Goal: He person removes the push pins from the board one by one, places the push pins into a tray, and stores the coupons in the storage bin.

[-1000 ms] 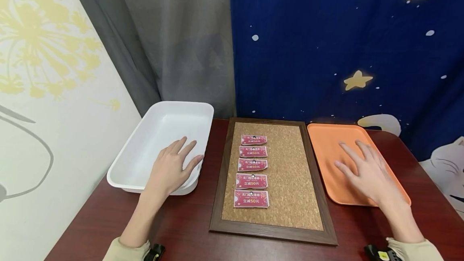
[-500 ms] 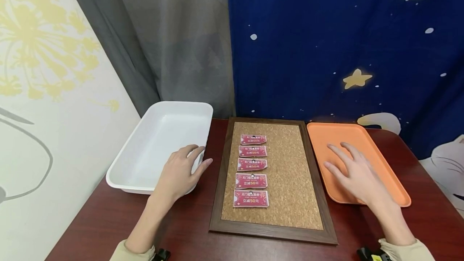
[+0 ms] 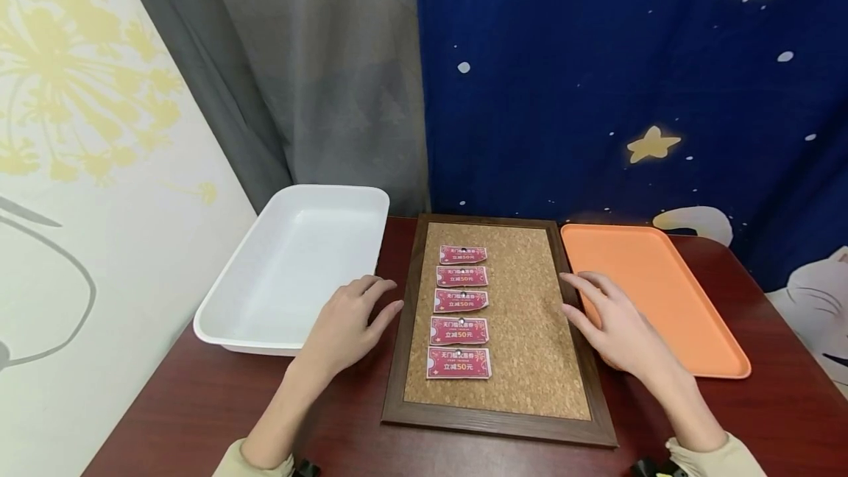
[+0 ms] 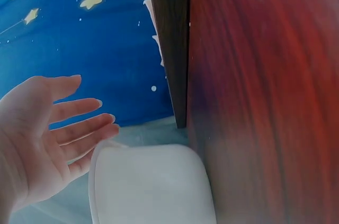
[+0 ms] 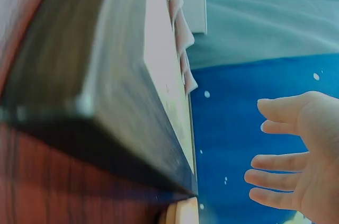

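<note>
A wood-framed cork board (image 3: pixel 530 322) lies on the table, with several pink paper coupons (image 3: pixel 460 331) pinned in a column on its left half by small pins (image 3: pixel 461 321). My left hand (image 3: pixel 347 322) hovers between the white basin and the board's left edge, its fingers loosely bent and holding nothing. In the left wrist view its palm (image 4: pixel 34 150) and spread fingers show beside the basin's corner. Over the board's right edge and the orange tray hovers my right hand (image 3: pixel 619 330), fingers spread and apart from the frame in the right wrist view.
To the left stands a deep white basin (image 3: pixel 291 271) with nothing seen in it. A flat orange tray (image 3: pixel 669 293) lies on the right. Both rest on the dark red table (image 3: pixel 351 418). Behind hang a grey curtain (image 3: pixel 344 79) and a blue starry curtain (image 3: pixel 530 94).
Both hands have moved inward toward the cork board: the left from over the basin to the right, the right from over the tray to the left. The board and coupons stay put.
</note>
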`<state>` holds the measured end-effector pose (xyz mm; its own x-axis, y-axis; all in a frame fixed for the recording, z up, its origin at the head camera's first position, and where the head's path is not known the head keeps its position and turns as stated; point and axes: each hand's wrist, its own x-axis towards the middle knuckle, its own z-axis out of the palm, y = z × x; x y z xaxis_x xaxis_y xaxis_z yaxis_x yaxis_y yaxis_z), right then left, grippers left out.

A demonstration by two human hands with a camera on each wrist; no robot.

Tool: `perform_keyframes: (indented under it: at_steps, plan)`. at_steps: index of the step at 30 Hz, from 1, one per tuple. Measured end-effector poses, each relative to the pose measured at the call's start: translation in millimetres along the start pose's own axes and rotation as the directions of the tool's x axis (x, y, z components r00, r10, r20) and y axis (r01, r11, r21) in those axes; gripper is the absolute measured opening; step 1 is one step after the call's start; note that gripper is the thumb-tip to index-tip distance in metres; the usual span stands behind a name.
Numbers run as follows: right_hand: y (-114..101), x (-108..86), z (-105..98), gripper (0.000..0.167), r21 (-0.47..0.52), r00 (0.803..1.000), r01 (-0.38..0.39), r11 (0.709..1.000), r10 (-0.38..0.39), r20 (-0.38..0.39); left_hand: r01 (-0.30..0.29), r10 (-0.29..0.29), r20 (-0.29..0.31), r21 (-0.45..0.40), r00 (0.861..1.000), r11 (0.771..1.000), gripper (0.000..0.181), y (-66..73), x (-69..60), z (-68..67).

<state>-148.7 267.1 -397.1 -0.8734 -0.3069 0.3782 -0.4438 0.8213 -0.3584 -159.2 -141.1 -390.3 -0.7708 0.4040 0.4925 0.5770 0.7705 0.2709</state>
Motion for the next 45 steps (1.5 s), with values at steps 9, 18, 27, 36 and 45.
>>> perform_keyframes:
  at_steps: [9,18,27,36,45]
  plan:
    - [-15.4,6.5,18.5,0.043,0.015,0.995,0.099,0.995,-0.098,-0.028,0.0,0.004,0.056,-0.062,0.998,0.998,0.027,13.7,0.0,8.9]
    - [-36.0,13.2,34.6,0.037,0.064,0.99,0.14,0.988,-0.14,0.003,0.067,-0.046,0.174,-0.118,0.984,0.991,0.022,23.1,0.7,16.2]
    - [-54.0,17.4,43.5,0.033,0.12,0.988,0.131,0.984,-0.14,0.071,0.11,-0.026,0.303,-0.262,0.953,0.959,0.016,23.4,1.1,21.2]
    - [-70.5,22.8,53.7,0.028,0.239,0.98,0.153,0.959,-0.178,0.089,0.141,0.017,0.403,-0.36,0.915,0.922,0.014,18.7,2.1,27.1]
    - [-82.8,29.6,67.2,0.016,0.359,0.949,0.18,0.916,-0.258,0.181,0.158,0.055,0.463,-0.408,0.885,0.899,0.004,17.0,4.9,33.0]
